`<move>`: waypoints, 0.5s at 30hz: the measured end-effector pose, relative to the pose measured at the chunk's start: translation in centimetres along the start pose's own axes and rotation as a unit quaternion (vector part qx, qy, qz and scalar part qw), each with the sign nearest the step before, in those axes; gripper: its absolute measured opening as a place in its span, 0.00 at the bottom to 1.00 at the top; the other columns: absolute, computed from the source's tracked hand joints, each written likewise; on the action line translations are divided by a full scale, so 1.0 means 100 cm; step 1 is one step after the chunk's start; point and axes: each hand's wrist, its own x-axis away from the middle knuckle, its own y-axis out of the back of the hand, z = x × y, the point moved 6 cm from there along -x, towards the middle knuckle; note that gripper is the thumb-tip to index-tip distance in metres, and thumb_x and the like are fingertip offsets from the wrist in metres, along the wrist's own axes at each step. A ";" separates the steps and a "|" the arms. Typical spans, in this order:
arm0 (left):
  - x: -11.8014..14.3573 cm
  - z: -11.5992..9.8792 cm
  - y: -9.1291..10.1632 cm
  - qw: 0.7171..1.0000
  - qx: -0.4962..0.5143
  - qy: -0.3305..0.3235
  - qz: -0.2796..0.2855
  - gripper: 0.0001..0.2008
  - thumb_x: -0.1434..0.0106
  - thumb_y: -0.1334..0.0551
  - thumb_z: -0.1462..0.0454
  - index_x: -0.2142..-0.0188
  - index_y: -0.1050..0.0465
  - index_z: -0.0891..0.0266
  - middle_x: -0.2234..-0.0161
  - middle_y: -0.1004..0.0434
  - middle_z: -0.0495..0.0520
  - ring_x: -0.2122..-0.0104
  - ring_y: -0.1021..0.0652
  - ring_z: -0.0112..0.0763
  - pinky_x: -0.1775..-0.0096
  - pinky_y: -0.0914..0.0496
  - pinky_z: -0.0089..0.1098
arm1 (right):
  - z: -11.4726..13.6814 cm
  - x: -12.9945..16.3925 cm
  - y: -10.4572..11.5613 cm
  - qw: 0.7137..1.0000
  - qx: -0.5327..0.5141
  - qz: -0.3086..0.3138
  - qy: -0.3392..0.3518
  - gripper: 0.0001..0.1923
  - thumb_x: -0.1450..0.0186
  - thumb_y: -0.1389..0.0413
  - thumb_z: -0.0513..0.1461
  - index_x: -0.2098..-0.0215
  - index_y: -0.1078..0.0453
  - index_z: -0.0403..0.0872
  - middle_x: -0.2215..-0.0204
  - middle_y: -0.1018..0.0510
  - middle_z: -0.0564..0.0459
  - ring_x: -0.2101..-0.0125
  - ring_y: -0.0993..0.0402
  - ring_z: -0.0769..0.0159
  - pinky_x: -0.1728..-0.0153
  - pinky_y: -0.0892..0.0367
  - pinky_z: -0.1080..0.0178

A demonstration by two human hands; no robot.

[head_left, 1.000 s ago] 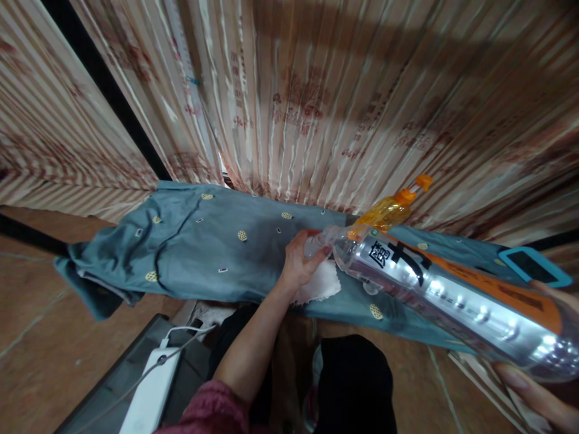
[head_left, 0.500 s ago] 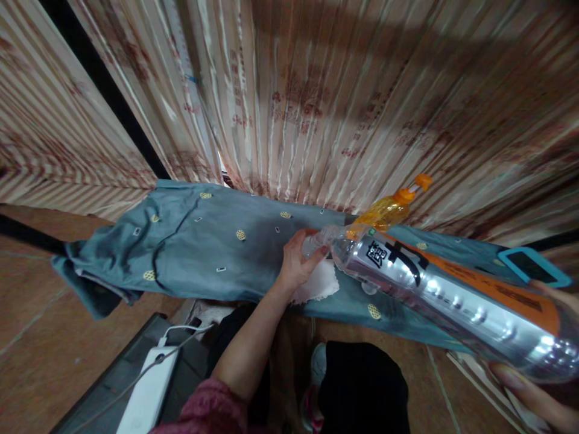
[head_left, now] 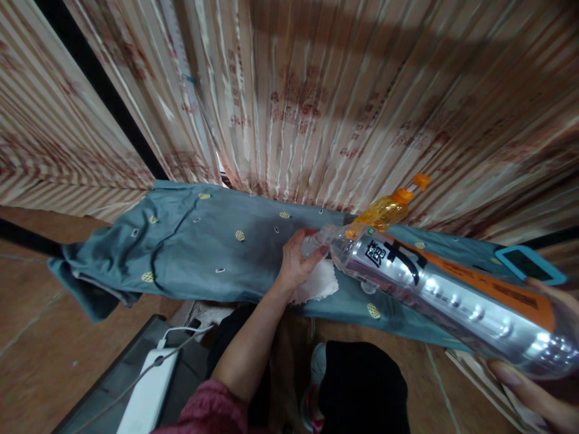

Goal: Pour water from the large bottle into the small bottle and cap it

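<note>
A big clear bottle (head_left: 452, 295) is held tilted, with its mouth pointing left and a bit up. Its fat end is gripped by the right hand (head_left: 534, 392) at the bottom right corner, where only the fingers can be seen curled under it. A black sign and an orange strip are seen on its label.

The neck of the bottle is pinched by the left hand (head_left: 296, 262), with the thumb and fingers closed round the mouth. It cannot be told if a cap is there. A white tissue (head_left: 321, 282) is lying just under this hand, on the blue cloth (head_left: 194, 253).

The blue cloth is spread flat and is dotted with small yellow circles. Behind the big bottle, a small orange bottle (head_left: 386, 211) with an orange cap is standing near the curtain (head_left: 316, 90). A phone (head_left: 527, 265) in a blue case is seen at the right, close to the bottle's far end.

Down on the floor at the left, a white power bank (head_left: 147, 392) with a cable is resting on a grey box.
</note>
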 end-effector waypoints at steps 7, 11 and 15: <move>0.000 -0.001 0.001 1.000 -0.008 -0.005 0.003 0.17 0.36 0.35 0.50 0.56 0.24 0.60 0.58 0.16 0.57 0.57 0.18 0.44 0.52 0.25 0.40 | 0.001 -0.001 -0.002 1.000 -0.007 0.003 -0.005 0.53 0.58 0.25 0.55 0.35 0.32 0.62 0.43 0.24 0.41 0.49 0.28 0.25 0.47 0.42 0.15; -0.001 -0.001 0.001 1.000 -0.003 -0.012 0.000 0.19 0.36 0.36 0.48 0.56 0.24 0.60 0.59 0.16 0.57 0.57 0.18 0.44 0.52 0.25 0.41 | 0.008 -0.002 -0.001 0.999 0.013 0.000 0.044 0.51 0.54 0.26 0.53 0.33 0.34 0.62 0.43 0.24 0.42 0.51 0.24 0.32 0.49 0.33 0.22; -0.001 -0.001 0.001 1.000 0.006 -0.015 -0.009 0.21 0.36 0.37 0.46 0.57 0.24 0.61 0.59 0.16 0.58 0.58 0.18 0.44 0.54 0.25 0.40 | 0.015 -0.002 -0.002 0.997 0.041 -0.006 0.064 0.47 0.49 0.29 0.53 0.33 0.34 0.62 0.43 0.23 0.47 0.51 0.22 0.45 0.52 0.22 0.44</move>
